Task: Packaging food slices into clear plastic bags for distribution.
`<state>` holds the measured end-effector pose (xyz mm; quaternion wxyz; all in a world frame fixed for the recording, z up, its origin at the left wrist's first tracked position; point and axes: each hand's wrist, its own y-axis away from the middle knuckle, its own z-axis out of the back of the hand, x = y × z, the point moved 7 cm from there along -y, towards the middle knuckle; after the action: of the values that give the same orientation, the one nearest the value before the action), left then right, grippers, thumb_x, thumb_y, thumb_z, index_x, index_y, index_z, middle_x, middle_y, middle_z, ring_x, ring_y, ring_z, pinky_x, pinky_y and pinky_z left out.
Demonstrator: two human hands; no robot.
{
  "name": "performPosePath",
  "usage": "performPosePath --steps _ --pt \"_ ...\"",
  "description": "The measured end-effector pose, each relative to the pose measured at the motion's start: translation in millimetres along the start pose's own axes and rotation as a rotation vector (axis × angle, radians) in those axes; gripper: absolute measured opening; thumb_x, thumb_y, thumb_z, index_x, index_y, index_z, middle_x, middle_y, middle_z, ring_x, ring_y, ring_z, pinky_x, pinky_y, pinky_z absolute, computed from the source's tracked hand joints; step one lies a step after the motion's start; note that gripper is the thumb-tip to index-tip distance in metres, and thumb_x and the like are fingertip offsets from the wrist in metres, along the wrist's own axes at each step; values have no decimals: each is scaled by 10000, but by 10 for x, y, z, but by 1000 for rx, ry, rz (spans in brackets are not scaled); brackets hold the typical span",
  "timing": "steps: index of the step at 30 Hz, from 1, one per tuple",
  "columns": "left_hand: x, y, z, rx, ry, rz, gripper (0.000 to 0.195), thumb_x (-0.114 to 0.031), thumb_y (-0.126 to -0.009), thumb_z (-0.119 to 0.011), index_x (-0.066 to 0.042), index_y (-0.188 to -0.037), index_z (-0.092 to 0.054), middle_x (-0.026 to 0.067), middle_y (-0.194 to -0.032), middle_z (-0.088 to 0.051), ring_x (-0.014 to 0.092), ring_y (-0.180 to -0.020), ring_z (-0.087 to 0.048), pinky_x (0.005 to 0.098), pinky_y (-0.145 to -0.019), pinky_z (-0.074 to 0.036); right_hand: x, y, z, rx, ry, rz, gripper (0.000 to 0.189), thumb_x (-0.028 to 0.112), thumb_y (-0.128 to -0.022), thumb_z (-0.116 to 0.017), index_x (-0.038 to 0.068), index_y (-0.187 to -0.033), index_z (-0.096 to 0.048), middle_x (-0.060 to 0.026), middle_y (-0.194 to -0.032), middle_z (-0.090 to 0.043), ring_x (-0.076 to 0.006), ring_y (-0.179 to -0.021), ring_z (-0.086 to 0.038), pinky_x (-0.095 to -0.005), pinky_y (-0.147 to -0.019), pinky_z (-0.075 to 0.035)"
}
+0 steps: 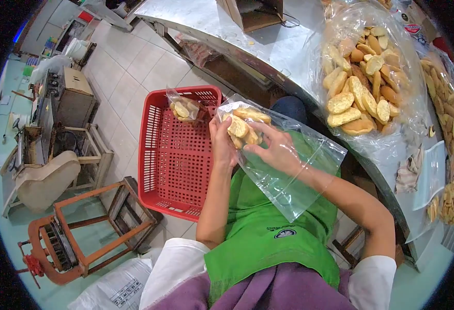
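Observation:
My left hand point(224, 145) grips the bottom end of a clear plastic bag point(289, 193) from outside, around several dry bread slices point(238, 127). Through the bag's mouth, my right hand point(275, 149) reaches in up to the forearm. Its fingers and thumb hold the slices at the closed end. The bag's wide opening drapes over my right forearm and lap. Just left of the hands stands a red plastic basket point(146, 155). A small filled clear bag point(182, 106) leans in the basket's far end.
On the metal-topped table point(285, 54) at right lies a large open plastic bag point(316, 66) heaped with bread slices. Further filled bags point(444, 100) and a cloth point(409, 170) sit beyond. A wooden frame with a red-handled clamp point(56, 248) stands on the floor at left.

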<state>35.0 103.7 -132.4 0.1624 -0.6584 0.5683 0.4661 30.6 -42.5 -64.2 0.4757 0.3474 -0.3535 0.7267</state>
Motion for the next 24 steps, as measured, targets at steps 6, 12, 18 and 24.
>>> performPosePath --steps 6,12,18,24 --pt "-33 7 -138 196 204 42 414 -332 -940 -291 -38 -1197 -428 115 -1155 -535 229 -1062 -528 379 -920 -426 -68 -35 -51 141 95 -215 497 414 -741 -673 160 -1158 -581 -163 -802 -652 -340 -728 -634 -412 -658 -499" --pt "-12 8 -91 198 206 49 461 -362 -936 -260 -32 -1190 -456 108 -1144 -551 230 -1051 -536 370 -912 -426 -100 -33 -121 133 69 -229 439 411 -731 -684 174 -1095 -621 -152 -738 -645 -313 -657 -633 -401 -601 -500" --pt "34 -28 -31 217 238 81 417 -347 -934 -305 -49 -1183 -457 96 -1132 -549 219 -1033 -540 361 -886 -447 -73 -26 -143 103 128 -157 413 401 -731 -682 196 -1085 -625 -151 -758 -650 -303 -687 -640 -397 -614 -504" --pt "117 -119 116 157 229 43 382 -319 -938 -349 -63 -1210 -427 92 -1158 -525 217 -1055 -527 365 -882 -457 -59 -33 -139 85 115 -156 418 394 -730 -682 192 -1091 -623 -156 -810 -654 -305 -717 -644 -397 -624 -504"
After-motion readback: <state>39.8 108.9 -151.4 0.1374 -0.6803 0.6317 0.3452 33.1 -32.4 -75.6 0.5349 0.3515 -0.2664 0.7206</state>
